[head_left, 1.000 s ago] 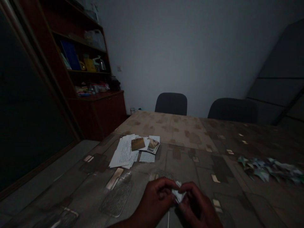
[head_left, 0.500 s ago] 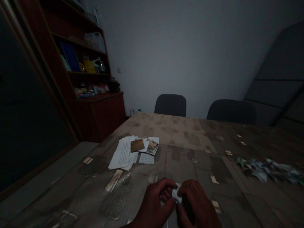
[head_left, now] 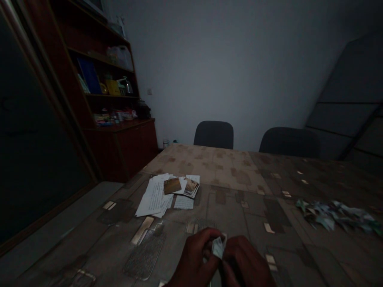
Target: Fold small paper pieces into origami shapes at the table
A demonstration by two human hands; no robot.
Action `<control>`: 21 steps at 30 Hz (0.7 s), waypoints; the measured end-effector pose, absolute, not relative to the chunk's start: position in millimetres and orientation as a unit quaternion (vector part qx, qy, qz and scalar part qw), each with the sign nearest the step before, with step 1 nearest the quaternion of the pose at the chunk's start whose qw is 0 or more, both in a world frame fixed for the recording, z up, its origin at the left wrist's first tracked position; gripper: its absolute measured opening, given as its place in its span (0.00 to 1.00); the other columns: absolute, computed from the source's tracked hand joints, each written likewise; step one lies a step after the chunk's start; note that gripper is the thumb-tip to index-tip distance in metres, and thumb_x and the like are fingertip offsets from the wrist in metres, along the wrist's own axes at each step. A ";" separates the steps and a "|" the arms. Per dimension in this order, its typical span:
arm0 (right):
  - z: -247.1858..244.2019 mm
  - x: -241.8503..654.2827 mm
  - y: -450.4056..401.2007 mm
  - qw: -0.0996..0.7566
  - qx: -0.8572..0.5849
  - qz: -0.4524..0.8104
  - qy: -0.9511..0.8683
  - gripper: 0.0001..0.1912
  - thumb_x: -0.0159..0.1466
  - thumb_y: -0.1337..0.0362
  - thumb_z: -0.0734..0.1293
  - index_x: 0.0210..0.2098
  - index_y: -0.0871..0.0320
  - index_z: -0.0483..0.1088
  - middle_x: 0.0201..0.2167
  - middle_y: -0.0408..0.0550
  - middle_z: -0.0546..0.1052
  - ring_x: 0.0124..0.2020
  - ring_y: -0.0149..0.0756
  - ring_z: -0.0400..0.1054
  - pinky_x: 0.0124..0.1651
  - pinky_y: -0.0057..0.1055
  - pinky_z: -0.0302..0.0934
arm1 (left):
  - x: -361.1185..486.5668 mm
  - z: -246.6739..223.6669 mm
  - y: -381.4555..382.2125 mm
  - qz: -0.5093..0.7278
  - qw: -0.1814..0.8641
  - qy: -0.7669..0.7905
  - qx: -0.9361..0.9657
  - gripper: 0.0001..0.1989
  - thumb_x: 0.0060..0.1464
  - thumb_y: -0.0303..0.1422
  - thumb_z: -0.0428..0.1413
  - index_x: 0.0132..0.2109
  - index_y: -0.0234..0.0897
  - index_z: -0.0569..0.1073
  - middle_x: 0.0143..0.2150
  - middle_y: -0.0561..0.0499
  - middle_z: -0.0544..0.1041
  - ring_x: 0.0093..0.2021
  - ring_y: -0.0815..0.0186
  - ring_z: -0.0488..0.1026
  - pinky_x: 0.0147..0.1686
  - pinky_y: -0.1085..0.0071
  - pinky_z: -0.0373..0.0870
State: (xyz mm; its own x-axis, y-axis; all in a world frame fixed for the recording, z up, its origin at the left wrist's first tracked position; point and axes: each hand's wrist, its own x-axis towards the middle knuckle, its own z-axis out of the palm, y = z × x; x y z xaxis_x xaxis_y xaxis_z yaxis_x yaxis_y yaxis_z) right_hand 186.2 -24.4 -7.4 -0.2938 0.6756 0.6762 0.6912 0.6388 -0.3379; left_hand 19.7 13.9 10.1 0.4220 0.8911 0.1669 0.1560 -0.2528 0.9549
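Observation:
Near the front edge of the view, a small folded piece of pale paper [head_left: 218, 247] sits between my two hands, above the patterned tablecloth. My left hand [head_left: 197, 255] pinches it from the left with thumb and forefinger. From the right, my right hand [head_left: 247, 259] is closed at the paper's edge, its fingertips partly hidden in shadow. Farther off to the left lie printed sheets [head_left: 152, 197], with a brown picture card [head_left: 172, 185] and a small stack of picture cards [head_left: 191, 187] on top.
A row of crumpled paper pieces [head_left: 335, 215] lies on the table's right side. Two dark chairs [head_left: 213, 134] stand beyond the far edge. A red-brown cabinet [head_left: 136, 145] with filled shelves is at the left, against the pale wall.
The paper has turned in my hands, and more of its pale face shows. My right fingers have shifted down a little along its edge. The view has tipped slightly upward.

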 end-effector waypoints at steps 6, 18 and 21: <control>-10.8 193.3 -20.2 0.377 -0.426 -0.017 -0.823 0.09 0.61 0.74 0.61 0.39 0.55 0.64 0.30 0.48 0.74 0.31 0.39 0.71 0.34 0.31 0.65 | 23.4 -6.9 14.9 0.357 0.571 0.375 0.637 0.18 0.49 0.24 0.51 0.46 0.30 0.78 0.24 0.53 0.74 0.22 0.69 0.70 0.22 0.77 0.65; -2.4 200.9 -17.1 0.359 -0.424 -0.059 -0.829 0.14 0.59 0.74 0.61 0.44 0.57 0.66 0.32 0.48 0.76 0.31 0.40 0.71 0.35 0.32 0.63 | 24.9 -2.3 11.1 0.318 0.619 0.314 0.646 0.21 0.52 0.28 0.52 0.53 0.31 0.76 0.29 0.48 0.77 0.24 0.67 0.74 0.25 0.75 0.70; -0.3 201.4 -17.5 0.341 -0.413 -0.102 -0.838 0.11 0.60 0.73 0.61 0.41 0.57 0.66 0.30 0.48 0.76 0.29 0.40 0.69 0.33 0.33 0.60 | 26.3 -9.7 11.2 0.310 0.636 0.332 0.624 0.31 0.49 0.29 0.53 0.62 0.29 0.66 0.29 0.48 0.77 0.26 0.63 0.76 0.25 0.72 0.72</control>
